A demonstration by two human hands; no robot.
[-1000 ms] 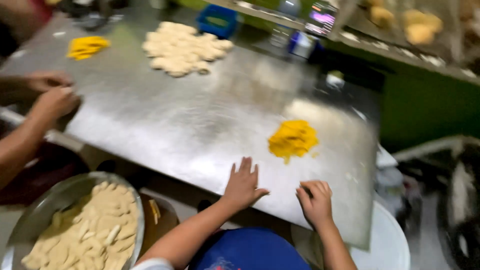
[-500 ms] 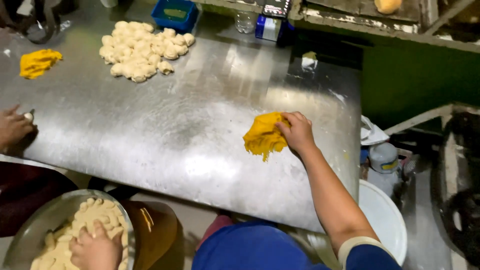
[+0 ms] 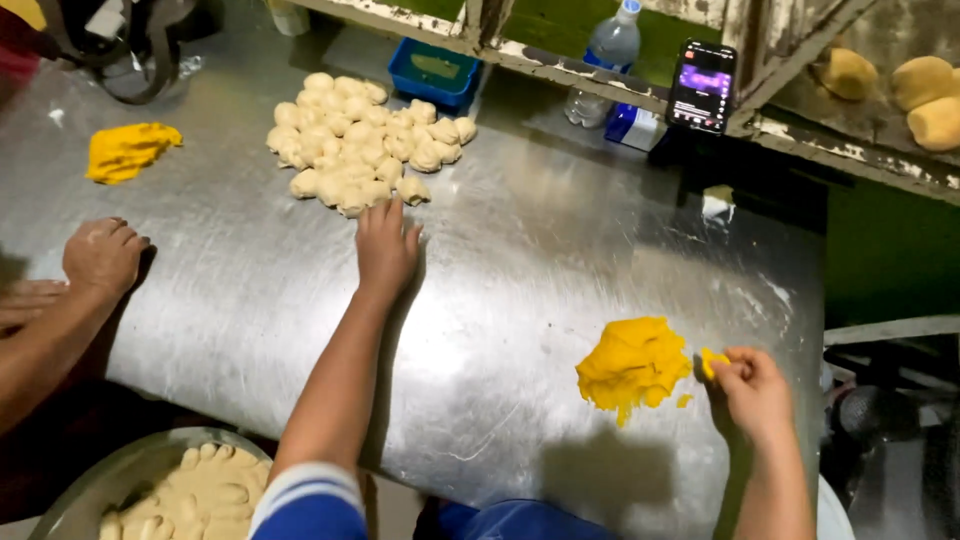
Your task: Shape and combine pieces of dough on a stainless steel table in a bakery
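metal bowl (image 3: 95, 492): sitting below the near edge of the steel table (image 3: 560, 290), at the near left corner, holding pale dough pieces (image 3: 205, 495); cut off by the bottom of the view.
blue tray (image 3: 434, 72): resting at the far edge of the table, showing a little yellowish matter inside; hard to make out.
water bottle (image 3: 608, 55): standing at the far edge, right of the blue tray, top cut off.
phone (image 3: 702, 87): leaning upright at the far edge, screen glowing.
dough heap (image 3: 355, 140): lying toward the far edge, many pale lumps touching one another.
left hand (image 3: 386, 245): lying open and flat on the table, fingertips touching the nearest lump of the heap, grasping nothing.
yellow filling (image 3: 634, 362): lying in a mound near the near right corner of the table.
right hand (image 3: 752, 392): pinching a small yellow bit (image 3: 712, 362) between thumb and fingers, just beside the mound's right side.
second yellow mound (image 3: 128, 150): lying toward the far left corner.
other person's hand (image 3: 100, 255): resting knuckles-down at the left edge; a second hand below it mostly hidden.
round buns (image 3: 915, 85): sitting on a ledge beyond the far right corner, partly cut off.
dark gear (image 3: 130, 45): blurring at the far left corner; kind not telling.
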